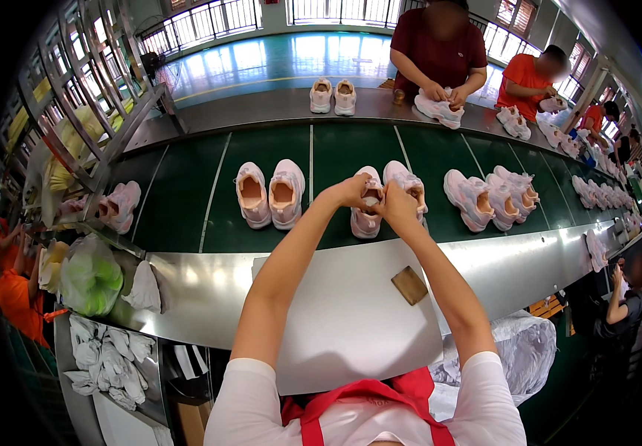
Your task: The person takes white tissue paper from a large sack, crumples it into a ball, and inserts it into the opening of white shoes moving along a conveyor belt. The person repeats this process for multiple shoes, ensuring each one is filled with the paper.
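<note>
- One long green belt [187, 223] curves across the middle of the frame, crossed by thin pale lines and bordered by a shiny metal ledge [179, 286] below.
- Behind it, at upper centre, a glossy blue floor [276, 63] reaches barred windows [343, 10] that let in bright light.
- At upper left, a rack [55, 119] of smooth metal tubes leans into view.
- At upper right, a co-worker in a dark red shirt [410, 48] handles another pale shoe [440, 111].
- Just right of centre, a white-pink shoe [366, 225] sits on the belt, with a thick rounded sole and an oval opening.
- The left hand [347, 192] and right hand [397, 206] both grip its opening, fingers bent close together; some fingertips are hidden.
- Its lookalike [400, 175] stands just beside it, and a peach-lined pair [254, 215] is to the left.
- At lower centre lies a flat white board [343, 320], bearing a rough brown block [409, 285].
- At lower left are a thin, wrinkled plastic bag [92, 279] and crumpled white wads [116, 364].
</note>
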{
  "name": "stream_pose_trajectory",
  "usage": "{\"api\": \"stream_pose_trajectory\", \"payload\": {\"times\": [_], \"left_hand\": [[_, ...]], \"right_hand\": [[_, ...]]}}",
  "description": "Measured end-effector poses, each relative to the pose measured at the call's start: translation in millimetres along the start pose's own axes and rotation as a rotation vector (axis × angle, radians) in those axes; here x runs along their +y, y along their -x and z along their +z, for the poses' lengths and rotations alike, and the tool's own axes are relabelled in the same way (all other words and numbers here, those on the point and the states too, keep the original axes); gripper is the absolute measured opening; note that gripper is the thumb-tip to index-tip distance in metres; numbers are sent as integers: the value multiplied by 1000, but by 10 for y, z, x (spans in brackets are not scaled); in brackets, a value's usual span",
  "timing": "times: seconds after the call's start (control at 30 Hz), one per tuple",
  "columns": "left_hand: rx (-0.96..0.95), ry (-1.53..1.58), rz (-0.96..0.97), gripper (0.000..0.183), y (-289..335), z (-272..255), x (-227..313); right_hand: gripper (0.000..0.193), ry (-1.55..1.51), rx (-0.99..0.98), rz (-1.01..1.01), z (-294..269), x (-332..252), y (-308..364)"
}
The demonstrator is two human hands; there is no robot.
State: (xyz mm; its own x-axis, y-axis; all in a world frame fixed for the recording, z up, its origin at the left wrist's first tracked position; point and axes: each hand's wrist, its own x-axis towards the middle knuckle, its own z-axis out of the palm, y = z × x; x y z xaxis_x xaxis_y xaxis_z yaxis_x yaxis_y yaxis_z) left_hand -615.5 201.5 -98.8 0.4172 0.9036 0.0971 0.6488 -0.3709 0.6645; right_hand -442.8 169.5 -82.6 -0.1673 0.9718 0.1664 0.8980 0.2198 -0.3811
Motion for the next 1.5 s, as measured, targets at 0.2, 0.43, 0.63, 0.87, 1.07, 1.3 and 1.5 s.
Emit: {"api": "stream_pose_trajectory", "payload": {"times": [0.2, 0.43, 0.63, 0.87, 1.07, 1.3, 1.5], "left_hand": [[462, -83, -93, 28, 39, 360, 222], [524, -257, -117, 25, -114, 465, 165], [702, -166, 178, 24, 472, 204, 677], [171, -86, 420, 11, 2056, 723, 1318], [182, -122, 425, 23, 2106, 800, 1333], [191, -92, 356, 33, 2174, 882, 1267], [318, -464, 476, 10, 2188, 841, 1264]], "right_hand": [[40, -4, 104, -183, 346, 148, -213], [46, -314, 32, -196, 114, 296, -12], [47, 156, 135, -201, -751, 237, 1648], [32, -78, 74, -150, -698, 68, 1998], [19, -152, -3, -68, -721, 226, 2018], [22, -348, -199, -262, -665, 35, 2293], [32, -576, -199, -3, -854, 170, 2165]]}}
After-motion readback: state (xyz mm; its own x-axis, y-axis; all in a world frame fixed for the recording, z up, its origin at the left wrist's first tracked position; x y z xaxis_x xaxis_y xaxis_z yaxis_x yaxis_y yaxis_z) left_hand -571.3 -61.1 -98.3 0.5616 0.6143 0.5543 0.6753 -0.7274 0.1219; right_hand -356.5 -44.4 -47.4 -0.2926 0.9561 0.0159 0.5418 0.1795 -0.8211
